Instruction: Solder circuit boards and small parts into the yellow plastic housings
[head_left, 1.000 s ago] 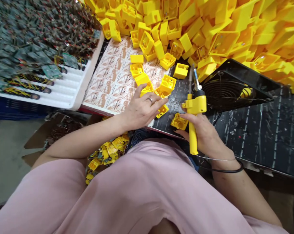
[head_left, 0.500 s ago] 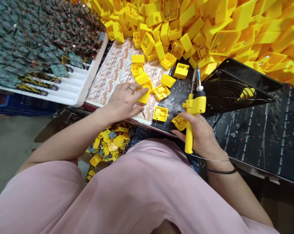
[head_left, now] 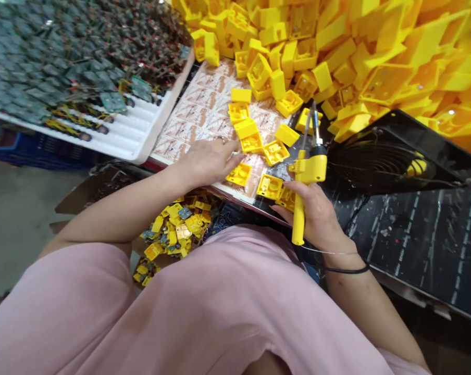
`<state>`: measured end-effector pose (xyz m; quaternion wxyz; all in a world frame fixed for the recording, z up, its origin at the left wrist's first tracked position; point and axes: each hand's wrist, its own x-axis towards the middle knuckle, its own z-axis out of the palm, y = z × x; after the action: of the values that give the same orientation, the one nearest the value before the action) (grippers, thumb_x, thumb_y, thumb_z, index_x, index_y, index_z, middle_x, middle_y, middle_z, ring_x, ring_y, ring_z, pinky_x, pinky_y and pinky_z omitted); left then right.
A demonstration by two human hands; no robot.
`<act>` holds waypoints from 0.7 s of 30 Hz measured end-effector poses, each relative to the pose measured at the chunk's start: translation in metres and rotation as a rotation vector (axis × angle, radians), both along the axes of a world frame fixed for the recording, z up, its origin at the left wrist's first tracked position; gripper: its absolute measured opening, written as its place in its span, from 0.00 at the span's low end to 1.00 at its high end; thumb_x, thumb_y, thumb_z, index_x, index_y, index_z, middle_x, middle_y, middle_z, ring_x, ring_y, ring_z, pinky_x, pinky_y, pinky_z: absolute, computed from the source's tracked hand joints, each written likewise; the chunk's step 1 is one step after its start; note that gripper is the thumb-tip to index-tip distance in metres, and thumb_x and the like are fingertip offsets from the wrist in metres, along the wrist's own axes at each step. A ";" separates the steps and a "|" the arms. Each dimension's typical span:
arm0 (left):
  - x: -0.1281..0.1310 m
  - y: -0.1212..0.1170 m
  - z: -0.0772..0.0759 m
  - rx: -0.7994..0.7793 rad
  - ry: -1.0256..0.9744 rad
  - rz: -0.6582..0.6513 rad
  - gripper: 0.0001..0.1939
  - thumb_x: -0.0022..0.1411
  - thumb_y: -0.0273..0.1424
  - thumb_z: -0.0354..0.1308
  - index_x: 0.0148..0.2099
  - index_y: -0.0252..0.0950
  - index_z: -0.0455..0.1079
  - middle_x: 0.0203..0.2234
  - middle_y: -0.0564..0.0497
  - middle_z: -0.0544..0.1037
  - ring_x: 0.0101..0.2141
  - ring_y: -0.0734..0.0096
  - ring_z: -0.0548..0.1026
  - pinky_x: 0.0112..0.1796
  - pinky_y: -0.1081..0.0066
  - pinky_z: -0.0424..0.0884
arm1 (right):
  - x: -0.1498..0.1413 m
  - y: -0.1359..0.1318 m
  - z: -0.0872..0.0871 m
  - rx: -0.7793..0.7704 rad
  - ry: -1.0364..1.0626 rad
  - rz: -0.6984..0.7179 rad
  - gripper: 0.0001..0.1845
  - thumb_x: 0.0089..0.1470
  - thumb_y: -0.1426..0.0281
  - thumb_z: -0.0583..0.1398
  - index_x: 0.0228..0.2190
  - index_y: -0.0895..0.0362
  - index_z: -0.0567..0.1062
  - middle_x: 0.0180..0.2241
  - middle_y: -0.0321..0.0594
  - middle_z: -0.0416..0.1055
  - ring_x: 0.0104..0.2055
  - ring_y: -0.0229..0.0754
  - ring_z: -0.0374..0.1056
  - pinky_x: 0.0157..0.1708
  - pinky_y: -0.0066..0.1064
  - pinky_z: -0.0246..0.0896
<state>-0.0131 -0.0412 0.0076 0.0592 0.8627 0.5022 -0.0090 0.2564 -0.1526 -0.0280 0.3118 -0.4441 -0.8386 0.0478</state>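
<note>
Gripping a soldering gun (head_left: 310, 169), the right hand (head_left: 315, 211) partly hides a yellow case (head_left: 285, 199). Whether the left hand (head_left: 206, 162) pinches another shell (head_left: 241, 175) is unclear.

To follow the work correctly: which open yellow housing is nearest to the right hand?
The yellow housing between the thumb and fingers of the right hand, partly hidden by the soldering gun; the others lie outside.

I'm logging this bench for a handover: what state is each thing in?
Yellow soldering gun: gripped in the right hand, tip pointing away; hot or not, unclear.
Left hand: open, close to a yellow casing; contact unclear.
That yellow casing: open side up.
Black fan: guard showing; spinning or not, unclear.
White tray: heaped with circuit boards.
Casing pile: heaped loosely.
</note>
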 end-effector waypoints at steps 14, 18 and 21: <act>0.000 -0.013 -0.014 0.014 -0.331 -0.542 0.26 0.73 0.43 0.59 0.64 0.30 0.71 0.54 0.37 0.80 0.45 0.58 0.80 0.48 0.61 0.76 | -0.004 0.017 -0.007 0.169 -0.062 0.050 0.27 0.64 0.69 0.64 0.62 0.53 0.67 0.38 0.42 0.79 0.33 0.48 0.78 0.32 0.38 0.75; -0.024 0.027 0.007 0.114 -0.306 -0.244 0.20 0.75 0.43 0.51 0.50 0.36 0.79 0.40 0.44 0.83 0.40 0.57 0.79 0.45 0.57 0.75 | 0.000 0.015 -0.011 0.204 -0.023 -0.010 0.32 0.60 0.66 0.69 0.62 0.53 0.67 0.45 0.48 0.80 0.44 0.56 0.81 0.41 0.45 0.79; -0.066 0.085 0.019 0.337 -0.184 0.061 0.17 0.69 0.35 0.52 0.50 0.37 0.79 0.49 0.38 0.80 0.52 0.45 0.75 0.56 0.42 0.67 | 0.004 0.013 -0.018 0.215 0.029 -0.091 0.38 0.56 0.64 0.72 0.64 0.52 0.66 0.49 0.50 0.80 0.45 0.56 0.81 0.40 0.44 0.80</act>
<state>-0.0788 0.0440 0.0263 -0.0399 0.8420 0.5149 0.1560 0.2599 -0.1400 -0.0459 0.3715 -0.4451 -0.8133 -0.0501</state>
